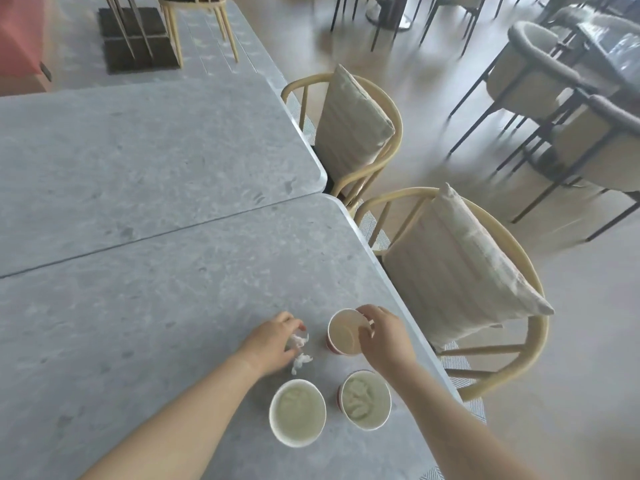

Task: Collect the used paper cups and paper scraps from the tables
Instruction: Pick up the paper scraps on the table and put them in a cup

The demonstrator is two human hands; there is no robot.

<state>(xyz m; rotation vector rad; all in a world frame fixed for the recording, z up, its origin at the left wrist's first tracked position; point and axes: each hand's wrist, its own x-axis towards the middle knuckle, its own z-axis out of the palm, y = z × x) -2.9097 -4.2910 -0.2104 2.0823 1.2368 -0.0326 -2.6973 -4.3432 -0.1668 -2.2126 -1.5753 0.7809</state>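
Observation:
Three paper cups stand near the right edge of the grey table (145,306). My right hand (384,337) grips the rim of the far cup (343,336), which is empty and tilted toward me. Two nearer cups, one on the left (297,412) and one on the right (365,398), hold crumpled paper. My left hand (273,341) closes on white paper scraps (300,342), and more scrap (301,361) trails below the fingers onto the table.
A second grey table (138,150) adjoins the far side. Two wooden chairs with cream cushions, one near (460,278) and one far (349,126), stand along the right edge. Dark-framed chairs (554,109) fill the far right floor.

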